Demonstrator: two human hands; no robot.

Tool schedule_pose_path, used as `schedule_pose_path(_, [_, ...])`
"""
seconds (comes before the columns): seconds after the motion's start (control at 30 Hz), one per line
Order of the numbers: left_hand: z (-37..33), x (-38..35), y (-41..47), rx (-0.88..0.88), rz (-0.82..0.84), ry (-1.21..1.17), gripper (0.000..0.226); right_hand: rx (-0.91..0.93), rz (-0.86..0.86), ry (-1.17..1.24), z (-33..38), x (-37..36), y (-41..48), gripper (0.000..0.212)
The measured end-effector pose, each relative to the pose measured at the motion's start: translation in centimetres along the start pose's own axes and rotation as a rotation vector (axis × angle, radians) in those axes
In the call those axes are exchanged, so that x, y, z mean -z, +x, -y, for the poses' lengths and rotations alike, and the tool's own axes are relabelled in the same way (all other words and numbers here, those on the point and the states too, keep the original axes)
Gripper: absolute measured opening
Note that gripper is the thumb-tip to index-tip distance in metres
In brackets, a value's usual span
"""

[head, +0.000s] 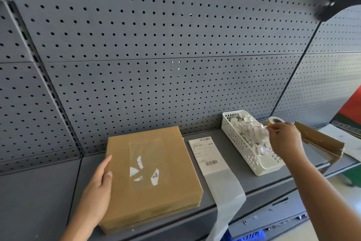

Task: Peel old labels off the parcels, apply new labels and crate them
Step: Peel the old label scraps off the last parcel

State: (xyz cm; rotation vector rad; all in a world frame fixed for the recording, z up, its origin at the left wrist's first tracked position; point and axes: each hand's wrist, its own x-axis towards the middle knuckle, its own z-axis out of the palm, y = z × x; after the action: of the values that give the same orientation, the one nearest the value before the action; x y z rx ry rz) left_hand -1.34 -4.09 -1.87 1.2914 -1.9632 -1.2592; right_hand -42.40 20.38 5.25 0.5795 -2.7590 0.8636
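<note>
Nearest, the left hand (99,180) lies against the left edge of the parcel (156,197), fingers straight and relaxed along the side and the thumb resting on its top face; it presses rather than grips. That parcel, a flat brown box, sits on the grey shelf (48,192) in front of a perforated back panel (156,35). On the parcel's top a few torn white label remnants (154,177) cling near the middle, one with part of a barcode.

Just right of the parcel lies a new label (205,152) with barcodes at both ends, on a pale backing strip (224,192) that hangs over the shelf's front edge. Further right of the parcel stands a white slotted basket (240,147) holding a heap of peeled paper scraps (246,129).

Over the far end of that basket, well right of the parcel, hovers the right hand (285,139), its fingertips drawn together at a blurred pale scrap; whether they pinch it cannot be told. Behind this hand sits a tape roll (274,120), and beyond it, farthest from the parcel, a folded piece of cardboard (320,139).
</note>
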Motion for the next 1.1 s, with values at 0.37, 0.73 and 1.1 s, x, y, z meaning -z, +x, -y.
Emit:
schedule_pose_path(0.37, [-0.2, -0.3, -0.1, -0.020, -0.013, -0.026, 0.043, 0.071, 0.077, -0.039, -0.3, -0.8, 0.4, 0.032])
schedule_pose_path(0.73, [0.0, -0.4, 0.0, -0.007, -0.016, -0.016, 0.043, 0.033, 0.068, 0.000, -1.0, -1.2, 1.2, 0.017])
schedule_pose_path(1.1, [-0.1, -0.6, 0.1, 0.020, -0.033, 0.006, 0.043, -0.035, 0.022, 0.001, -1.6, -1.8, 1.4, 0.018])
